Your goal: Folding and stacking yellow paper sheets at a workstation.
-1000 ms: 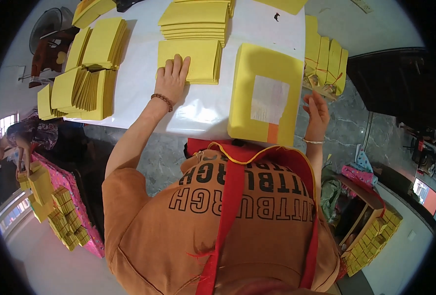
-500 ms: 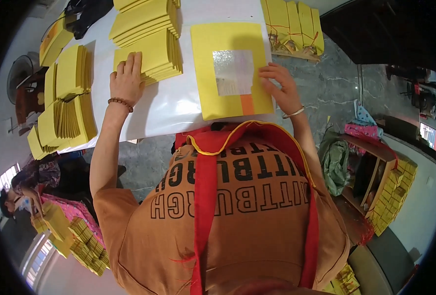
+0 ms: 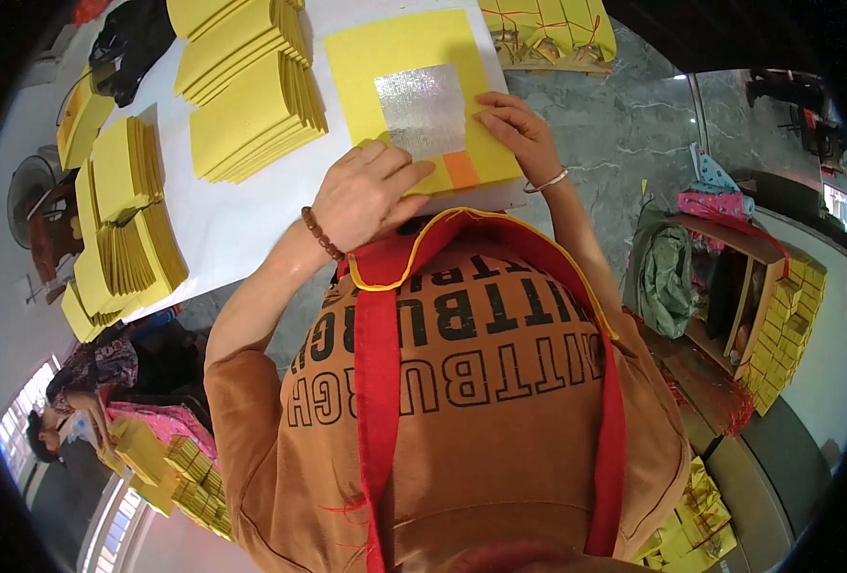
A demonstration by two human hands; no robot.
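Flat on the white-covered table (image 3: 242, 215) lies a yellow paper sheet (image 3: 357, 72), near its front edge. It bears a shiny silver foil square (image 3: 422, 110) and a short orange strip (image 3: 461, 170) below that. My left hand (image 3: 366, 188) has its fingers bent over the sheet's near left corner, closed on that edge; the thumb is partly hidden. At the right edge my right hand (image 3: 522, 137) has curled fingers closed on the paper. Left of the sheet stand fanned stacks of folded yellow paper (image 3: 252, 119), which neither hand touches.
More yellow paper bundles (image 3: 127, 172) line the table's left side, by a dark cloth (image 3: 129, 48). Red-tied yellow packets (image 3: 548, 29) stand beyond the far right. A fan (image 3: 34, 196) is at far left. Another person (image 3: 84, 392) handles yellow paper lower left. A wooden shelf (image 3: 729, 248) stands right.
My left hand has left the folded stack and come right to the sheet's near left corner. My right hand's fingers have curled in at the right edge. The view has shifted slightly.
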